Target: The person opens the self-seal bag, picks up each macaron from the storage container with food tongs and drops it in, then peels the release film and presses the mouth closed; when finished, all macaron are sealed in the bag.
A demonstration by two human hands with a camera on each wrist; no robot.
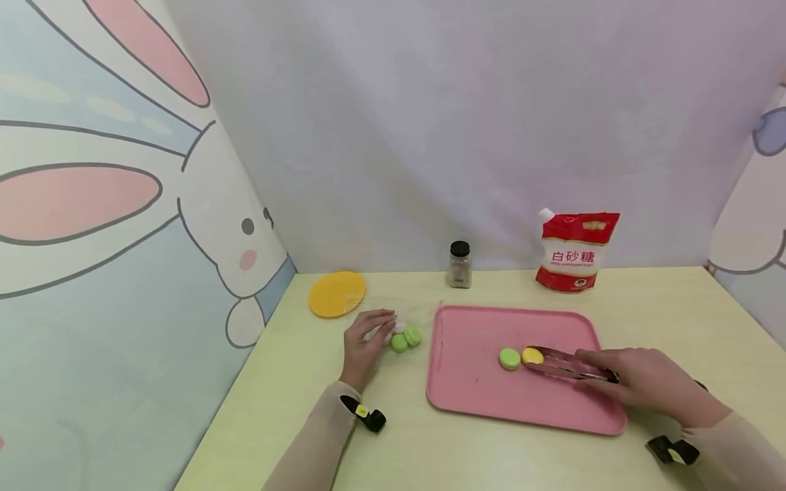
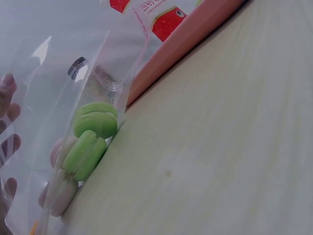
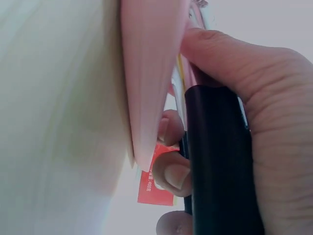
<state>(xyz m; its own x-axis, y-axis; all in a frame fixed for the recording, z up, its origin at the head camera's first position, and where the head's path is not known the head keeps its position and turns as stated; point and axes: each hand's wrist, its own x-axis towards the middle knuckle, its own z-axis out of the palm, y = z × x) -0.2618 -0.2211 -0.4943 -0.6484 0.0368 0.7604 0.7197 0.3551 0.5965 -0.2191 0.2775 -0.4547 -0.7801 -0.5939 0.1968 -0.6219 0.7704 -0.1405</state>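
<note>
My left hand (image 1: 362, 344) holds a clear plastic bag (image 2: 49, 107) by its edge, fingers bent around the film. Inside the bag, two green macarons (image 2: 95, 120) lie against pale pinkish ones (image 2: 62, 193), low by the tabletop. Over the pink tray (image 1: 473, 334), my right hand (image 1: 645, 378) grips a pair of tongs (image 1: 559, 372) by the black handle (image 3: 220, 161). The tips of the tongs lie on either side of a yellow macaron (image 1: 532, 356) on the tray. Just left of it sits a green macaron (image 1: 510, 359).
An orange-yellow plate (image 1: 336, 294) lies at the back left, beyond my left hand. A black-lidded jar (image 1: 460, 266) and a red and white sugar pouch (image 1: 577, 252) stand by the back wall, behind the tray.
</note>
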